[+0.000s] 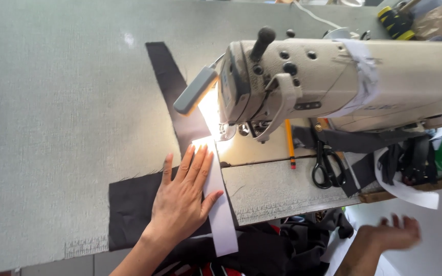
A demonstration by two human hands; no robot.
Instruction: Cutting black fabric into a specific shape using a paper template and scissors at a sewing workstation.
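Black cloth [129, 204] lies on the grey tabletop [52, 128]; the left hand [182, 199] presses flat, fingers spread, on its white strip [220, 214]. The right hand [392, 234] hangs open, off the edge.

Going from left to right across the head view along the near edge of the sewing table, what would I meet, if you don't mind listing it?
Black fabric → left hand pressing flat on it → white strip → orange pencil → black scissors → right hand, off the table's edge, holding nothing.
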